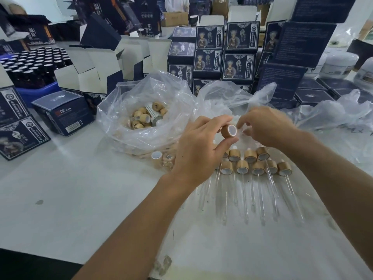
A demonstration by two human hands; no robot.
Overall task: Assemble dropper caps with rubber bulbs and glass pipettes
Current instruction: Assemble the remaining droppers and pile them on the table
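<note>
Dropper cap [229, 131], wood-coloured with a white lining in its open end, sits above the table [80, 199] pinched between the thumb and fingers of the left hand [199, 146], its open end turned toward the right hand [266, 126]; the right hand is just beside it with fingers curled, the fingertips lying against crumpled clear plastic, and whether they pinch anything I cannot tell; below the hands, finished droppers [250, 168] lie in two rough rows on the table, wood-coloured caps at the far end and glass pipettes [245, 199] pointing toward the person; to the left of the hands an open clear plastic bag [141, 93] holds a heap of loose caps [145, 116]; another sheet of crumpled plastic [333, 114] spreads to the right; dark blue printed boxes [238, 49] are stacked behind the bags, more of them lie at the left edge of the table, and a blue crate of dark bottles [34, 65] stands at the far left; white jars [339, 65] stand at the far right.
</note>
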